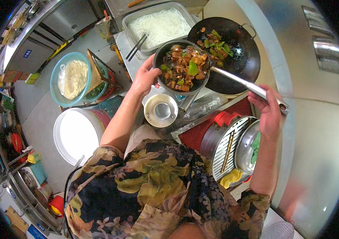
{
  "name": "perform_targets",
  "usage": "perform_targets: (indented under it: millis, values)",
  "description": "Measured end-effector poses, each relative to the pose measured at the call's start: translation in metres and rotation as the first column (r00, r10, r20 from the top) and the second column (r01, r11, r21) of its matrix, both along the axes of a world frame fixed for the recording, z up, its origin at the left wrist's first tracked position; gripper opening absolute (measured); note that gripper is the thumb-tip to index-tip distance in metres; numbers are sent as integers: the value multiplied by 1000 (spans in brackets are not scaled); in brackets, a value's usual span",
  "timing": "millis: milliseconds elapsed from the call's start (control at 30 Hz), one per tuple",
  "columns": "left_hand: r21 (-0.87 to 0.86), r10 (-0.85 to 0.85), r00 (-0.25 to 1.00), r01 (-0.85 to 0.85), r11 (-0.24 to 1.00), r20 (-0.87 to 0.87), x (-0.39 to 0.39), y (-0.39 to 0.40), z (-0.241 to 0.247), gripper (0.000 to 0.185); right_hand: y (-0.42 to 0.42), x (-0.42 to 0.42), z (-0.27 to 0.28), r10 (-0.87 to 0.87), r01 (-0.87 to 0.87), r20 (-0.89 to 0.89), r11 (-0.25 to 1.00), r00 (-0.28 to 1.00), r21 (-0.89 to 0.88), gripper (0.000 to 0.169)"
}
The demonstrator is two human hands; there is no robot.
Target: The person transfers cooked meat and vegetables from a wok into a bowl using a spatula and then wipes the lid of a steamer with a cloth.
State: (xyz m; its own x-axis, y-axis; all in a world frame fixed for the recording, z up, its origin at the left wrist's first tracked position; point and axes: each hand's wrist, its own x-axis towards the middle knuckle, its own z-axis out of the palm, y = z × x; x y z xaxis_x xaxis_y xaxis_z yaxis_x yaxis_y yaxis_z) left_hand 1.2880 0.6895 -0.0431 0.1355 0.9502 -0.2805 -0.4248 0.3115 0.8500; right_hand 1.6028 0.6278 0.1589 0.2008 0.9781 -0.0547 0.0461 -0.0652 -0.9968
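Note:
My left hand [147, 74] grips the near-left rim of a dark round bowl [161, 80], thumb at the rim. Brown stir-fried pieces with green pepper [184, 67] fill the bowl. In my right hand [268, 115] is the end of a long metal handle [238, 80] of a cooking utensil. It slants down to the bowl's right rim; I cannot make out its head. Behind and to the right lies a black wok [241, 67], partly covered by the bowl. More of the same food [216, 47] sits on the wok's left side.
A tray of white noodles [160, 27] stands behind the bowl, with dark chopsticks [136, 47] across its edge. Below the bowl is a light container with a cup [161, 111]. A slatted steamer [229, 149], a white bucket [76, 136] and a blue basket [56, 80] flank me.

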Motion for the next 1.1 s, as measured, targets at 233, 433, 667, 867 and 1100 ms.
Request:
perform_targets:
  millis: [233,433,667,867,1100]
  values:
    - [-20,30,999,-29,999,13,1,-2,-4,64,-25,-34,23,103,-170,432,978,896,120,26]
    - [-32,27,1000,-27,999,10,-2,-2,-14,65,-30,-49,32,236,-700,886,703,400,128,34]
    - [-53,28,1000,-28,998,4,1,-3,-8,65,-40,-56,26,347,-790,931,600,115,-126,39]
    - [-64,35,999,-35,997,-1,-1,-4,-14,64,-44,-51,26,244,-770,952,638,183,-15,38]
    - [-61,45,999,-47,997,-27,1,-4,-11,63,-48,-12,11,-28,-101,408,952,913,290,25]
